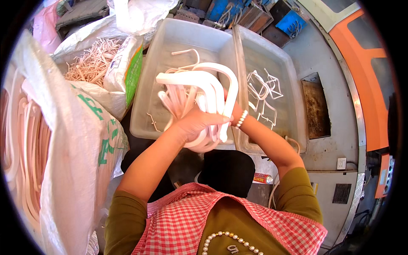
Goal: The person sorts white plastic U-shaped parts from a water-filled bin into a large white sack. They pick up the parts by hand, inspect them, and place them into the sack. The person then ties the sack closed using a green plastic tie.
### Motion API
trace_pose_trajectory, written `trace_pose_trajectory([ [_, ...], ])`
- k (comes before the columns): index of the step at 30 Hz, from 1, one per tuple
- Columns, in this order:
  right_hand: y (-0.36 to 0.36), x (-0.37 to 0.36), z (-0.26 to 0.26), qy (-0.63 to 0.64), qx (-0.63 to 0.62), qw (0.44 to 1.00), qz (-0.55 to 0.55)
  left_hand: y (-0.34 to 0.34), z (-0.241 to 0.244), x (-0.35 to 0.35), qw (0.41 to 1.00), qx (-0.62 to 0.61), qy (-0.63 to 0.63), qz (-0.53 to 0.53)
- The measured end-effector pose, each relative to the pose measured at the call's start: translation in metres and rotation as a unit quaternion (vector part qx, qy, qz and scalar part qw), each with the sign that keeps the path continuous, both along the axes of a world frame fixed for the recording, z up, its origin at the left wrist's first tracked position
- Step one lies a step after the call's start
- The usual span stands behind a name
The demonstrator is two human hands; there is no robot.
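A bundle of curved, pale pink-white plastic pieces (204, 81) is gathered between my two hands above the left of two translucent plastic tubs (149, 79). My left hand (196, 122) grips the bundle, its thumb lying across the front. Partly hidden behind the pieces, my right hand (234, 111) is at the bundle's right side, with a beaded bracelet (242, 119) on the wrist; its fingers cannot be made out. One hooked piece (191, 51) sticks up beyond the bundle. A thin branched strip (153, 122) lies in the left tub.
Thin white branched plastic strips (264, 86) lie in the right tub (295, 95). At left stand a woven sack of long curved pieces (30, 153) and an open sack of thin scraps (92, 60). A grey and orange machine (353, 79) is at right, a spray can (263, 178) below the tubs.
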State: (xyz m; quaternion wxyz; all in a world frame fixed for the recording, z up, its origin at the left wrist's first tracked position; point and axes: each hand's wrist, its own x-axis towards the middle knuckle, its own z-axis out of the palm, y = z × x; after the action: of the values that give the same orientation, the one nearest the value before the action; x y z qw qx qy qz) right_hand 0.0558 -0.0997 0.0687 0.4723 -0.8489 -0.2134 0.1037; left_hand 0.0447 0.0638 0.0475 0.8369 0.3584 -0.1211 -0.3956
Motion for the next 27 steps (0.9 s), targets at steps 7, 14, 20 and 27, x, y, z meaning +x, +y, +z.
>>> trace_pose_trajectory([
  [7, -0.054, -0.024, -0.011, 0.129, 0.374, 0.893, -0.216, -0.009, -0.015, -0.002, 0.867, 0.394, -0.305, 0.007],
  [14, -0.03, -0.091, 0.005, -0.085, 0.063, 0.969, -0.222, -0.017, -0.01, -0.039, 0.857, 0.374, -0.353, -0.037],
  [20, -0.008, -0.126, 0.032, -0.215, 0.068, 0.938, -0.265, -0.028, -0.013, -0.074, 0.921, 0.259, -0.287, -0.049],
  [27, 0.013, -0.157, 0.126, -0.439, 0.041, 0.87, -0.22, -0.008, 0.1, -0.104, 0.841, 0.248, -0.471, 0.098],
])
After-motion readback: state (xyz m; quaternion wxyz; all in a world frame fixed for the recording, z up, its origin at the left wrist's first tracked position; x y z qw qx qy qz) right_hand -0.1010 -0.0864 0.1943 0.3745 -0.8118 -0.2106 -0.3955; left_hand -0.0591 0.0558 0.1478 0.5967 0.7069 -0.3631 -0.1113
